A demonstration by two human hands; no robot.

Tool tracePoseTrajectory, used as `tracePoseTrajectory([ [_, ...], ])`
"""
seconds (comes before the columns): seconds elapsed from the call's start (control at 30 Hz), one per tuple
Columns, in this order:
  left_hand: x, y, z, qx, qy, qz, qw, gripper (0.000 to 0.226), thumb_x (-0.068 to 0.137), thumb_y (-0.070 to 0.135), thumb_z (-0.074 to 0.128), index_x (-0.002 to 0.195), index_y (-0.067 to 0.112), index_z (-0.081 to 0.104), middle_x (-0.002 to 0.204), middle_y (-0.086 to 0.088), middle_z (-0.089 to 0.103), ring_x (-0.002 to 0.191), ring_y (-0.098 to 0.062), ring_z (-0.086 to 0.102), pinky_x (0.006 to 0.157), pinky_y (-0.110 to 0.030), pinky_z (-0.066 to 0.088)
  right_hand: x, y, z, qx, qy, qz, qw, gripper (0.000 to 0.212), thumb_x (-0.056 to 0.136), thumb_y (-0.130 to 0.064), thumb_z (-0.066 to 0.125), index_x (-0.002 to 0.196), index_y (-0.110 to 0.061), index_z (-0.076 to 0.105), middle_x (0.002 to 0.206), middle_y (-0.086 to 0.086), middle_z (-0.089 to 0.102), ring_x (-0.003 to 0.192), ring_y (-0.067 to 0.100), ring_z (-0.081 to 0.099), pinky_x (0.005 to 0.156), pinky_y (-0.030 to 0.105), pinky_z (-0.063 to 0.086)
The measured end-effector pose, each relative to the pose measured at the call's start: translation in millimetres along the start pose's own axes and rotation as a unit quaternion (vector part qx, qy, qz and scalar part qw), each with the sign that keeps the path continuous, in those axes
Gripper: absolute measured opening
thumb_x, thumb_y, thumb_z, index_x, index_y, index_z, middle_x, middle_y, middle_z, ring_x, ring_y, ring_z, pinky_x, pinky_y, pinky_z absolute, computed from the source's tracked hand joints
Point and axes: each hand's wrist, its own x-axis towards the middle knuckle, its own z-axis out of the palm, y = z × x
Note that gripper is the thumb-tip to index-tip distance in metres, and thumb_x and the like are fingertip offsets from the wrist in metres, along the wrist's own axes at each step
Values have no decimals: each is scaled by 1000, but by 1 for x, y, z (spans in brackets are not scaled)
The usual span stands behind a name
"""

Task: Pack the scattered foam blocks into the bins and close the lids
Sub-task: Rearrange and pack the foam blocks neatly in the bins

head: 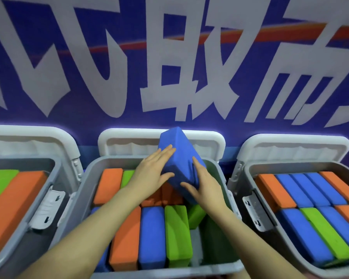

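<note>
place: looking like an event or demo booth, not a home | evidence: large blue printed banner with big white characters and a red streak [129, 57] is filling the backdrop | below banner: three grey plastic lidded bins [238, 184] are sitting in a row, lids standing open against it

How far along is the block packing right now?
Mostly packed: the left bin, middle bin and right bin hold rows of blocks. In hand: the left hand and right hand press a tilted blue block over the middle bin. Left: seat it, close all three open lids.
</note>
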Motion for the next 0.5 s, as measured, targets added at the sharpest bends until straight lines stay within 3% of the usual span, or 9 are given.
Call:
tracePoseTrajectory([
  [0.13, -1, 3, 5, -69, -12, -13, 997, 65, 84, 20, 68, 143, 18, 41, 152, 2, 26, 136, -28, 41, 111, -39, 30, 9, 1, -18, 74, -31, -9, 997, 89, 86, -36, 69, 149, -32, 6, 156, -17, 15, 143, 4, 20, 103, 27, 34],
  [0.23, -4, 10, 11, -83, 4, -62, 995, 66, 88, 29, 65, 147, 23, 34, 156, 6, 11, 138, -31, 35, 113, -48, 29, 6, -1, -25, 64, -58, -21, 996, 76, 93, -36, 60, 145, -43, 5, 153, -23, 18, 139, 0, 26, 106, 33, 39],
  [0.33, -3, 8, 15, -46, -55, -142, 987, 70, 92, 44, 56, 145, 49, 10, 161, -4, 2, 145, -30, 19, 115, -50, 21, 1, -4, -28, 44, -54, -15, 997, 70, 96, -33, 55, 142, -47, 4, 154, -13, 29, 133, 12, 39, 101, 36, 44],
  [0.43, 2, 11, 12, -122, -53, -112, 985, 74, 91, 35, 60, 141, 55, 10, 160, -3, 17, 133, -30, 40, 109, -42, 34, 1, -3, -33, -2, -63, -27, 998, 80, 93, -38, 58, 144, -48, -3, 157, -10, 20, 133, 16, 40, 92, 37, 49],
  [0.5, 5, 18, 10, -88, -45, -86, 991, 72, 90, 34, 63, 145, 48, 19, 158, -2, 21, 122, -32, 50, 106, -43, 37, 4, -2, -40, -26, -63, -29, 997, 91, 89, -43, 63, 144, -50, -8, 160, -10, 8, 131, 17, 43, 82, 33, 51],
])
